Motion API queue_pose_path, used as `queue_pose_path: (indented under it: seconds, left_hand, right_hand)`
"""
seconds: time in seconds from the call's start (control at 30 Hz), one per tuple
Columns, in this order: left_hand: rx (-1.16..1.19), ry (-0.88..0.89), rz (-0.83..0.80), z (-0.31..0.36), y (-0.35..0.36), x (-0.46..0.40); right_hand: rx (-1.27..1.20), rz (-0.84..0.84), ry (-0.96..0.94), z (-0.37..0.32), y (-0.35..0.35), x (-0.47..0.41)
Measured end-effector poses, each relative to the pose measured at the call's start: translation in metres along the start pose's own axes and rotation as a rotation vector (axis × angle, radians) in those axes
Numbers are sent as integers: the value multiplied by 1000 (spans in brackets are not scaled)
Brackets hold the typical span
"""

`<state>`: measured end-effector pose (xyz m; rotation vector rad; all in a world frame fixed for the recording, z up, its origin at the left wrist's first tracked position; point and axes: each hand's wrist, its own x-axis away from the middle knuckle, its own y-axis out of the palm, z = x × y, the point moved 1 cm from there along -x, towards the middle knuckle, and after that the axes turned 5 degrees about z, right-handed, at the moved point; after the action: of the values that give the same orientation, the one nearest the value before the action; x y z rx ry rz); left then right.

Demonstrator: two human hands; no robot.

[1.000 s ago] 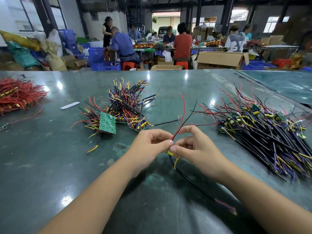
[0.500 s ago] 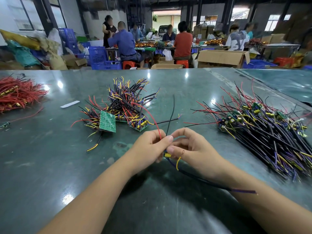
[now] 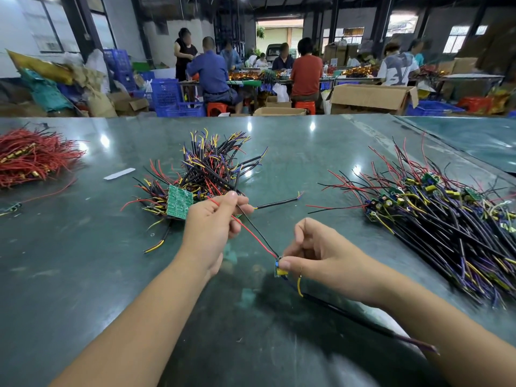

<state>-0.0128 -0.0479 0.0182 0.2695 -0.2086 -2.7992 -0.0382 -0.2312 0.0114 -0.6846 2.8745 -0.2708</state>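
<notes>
Board (image 3: 280, 271) in pinch of right hand (image 3: 329, 263), its wires (image 3: 255, 238) in pinch of left hand (image 3: 212, 227)

1. A small circuit board (image 3: 280, 268) is pinched between the thumb and fingertips of the right hand (image 3: 321, 255), above the table (image 3: 83, 275).
2. A red wire (image 3: 251, 235) and a black wire (image 3: 258, 232) run straight from the board and are pinched by the left hand (image 3: 215, 222).
3. A black cable (image 3: 349, 311) is trailed from the board under the right forearm.
4. One pile of wired boards (image 3: 212, 169) is located behind the left hand, and a second pile (image 3: 446, 219) at the right.
</notes>
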Motion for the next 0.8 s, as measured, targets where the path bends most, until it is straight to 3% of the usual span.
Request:
queue_pose_path:
  seconds: [0.17,0.33,0.43,0.63,0.7,0.8]
  left_hand:
    - [121,-123,51,-2,0,-2]
    - [243,-136,24,2,0,-1]
    - [243,-205,-155,3,4,5]
    - [-184,-186,-574,-10,13,26]
    - [-193,-111,-510,-13,14,23]
    - [-271,86,-255,-15,12,14]
  right_hand:
    - [62,-58,3,-3,-2,2]
    - [76,-80,-14,-3,-6,5]
    - [80,-31,-34,0,-7,3]
    - [68,61,-80,5,-7,0]
    - [123,110,-63,4,-7,0]
    - [257,139,51,-1,-12,3]
